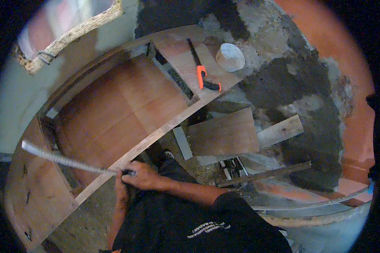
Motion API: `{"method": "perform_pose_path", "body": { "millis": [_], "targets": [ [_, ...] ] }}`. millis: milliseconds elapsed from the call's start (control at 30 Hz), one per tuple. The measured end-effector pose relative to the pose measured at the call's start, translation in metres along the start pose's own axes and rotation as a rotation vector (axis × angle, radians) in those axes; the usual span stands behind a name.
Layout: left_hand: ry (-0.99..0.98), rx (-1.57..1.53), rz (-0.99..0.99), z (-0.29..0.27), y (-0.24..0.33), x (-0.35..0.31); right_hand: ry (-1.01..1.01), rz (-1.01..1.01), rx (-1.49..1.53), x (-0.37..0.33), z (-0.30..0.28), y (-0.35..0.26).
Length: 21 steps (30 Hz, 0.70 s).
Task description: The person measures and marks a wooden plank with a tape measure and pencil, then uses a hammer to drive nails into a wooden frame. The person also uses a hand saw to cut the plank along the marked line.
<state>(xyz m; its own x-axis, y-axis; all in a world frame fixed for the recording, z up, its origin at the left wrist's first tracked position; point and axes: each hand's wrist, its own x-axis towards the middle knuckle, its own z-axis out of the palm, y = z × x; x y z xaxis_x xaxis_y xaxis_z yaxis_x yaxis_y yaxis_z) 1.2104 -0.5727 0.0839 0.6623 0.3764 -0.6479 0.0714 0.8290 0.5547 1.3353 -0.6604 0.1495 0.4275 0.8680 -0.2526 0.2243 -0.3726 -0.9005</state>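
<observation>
A tape measure (129, 172) with a dark case is held at the near edge of a wooden frame, in front of my body. Its pale blade (67, 160) runs out to the left and rises a little, over the frame's left end. My right hand (142, 176) is closed round the case. Close against it, my left hand (121, 189) is raised with its fingers at the case, where the blade comes out; part of its grip is hidden. Beneath the blade lies the wooden frame (156, 139), with a recessed plywood panel (122, 109) inside.
An orange and black handsaw (202, 76) lies on the frame's far right end, beside a pale round container (231, 57). Right of me are a plywood board (223, 133), a plank (280, 131) and a wood strip (266, 173). A rough-edged opening (71, 36) is at upper left.
</observation>
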Motion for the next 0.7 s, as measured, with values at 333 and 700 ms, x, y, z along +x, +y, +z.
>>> {"method": "perform_pose_path", "body": {
  "millis": [333, 700],
  "targets": [
    [0.125, -0.091, 0.091, -0.011, -0.015, -0.030, 0.386, 0.070, -0.025, -0.041, -0.126, 0.111],
    [0.273, -0.421, 0.241, 0.071, -0.087, -0.062, 0.892, 1.129, -1.087, -0.297, -0.415, 0.526]
  ]
}}
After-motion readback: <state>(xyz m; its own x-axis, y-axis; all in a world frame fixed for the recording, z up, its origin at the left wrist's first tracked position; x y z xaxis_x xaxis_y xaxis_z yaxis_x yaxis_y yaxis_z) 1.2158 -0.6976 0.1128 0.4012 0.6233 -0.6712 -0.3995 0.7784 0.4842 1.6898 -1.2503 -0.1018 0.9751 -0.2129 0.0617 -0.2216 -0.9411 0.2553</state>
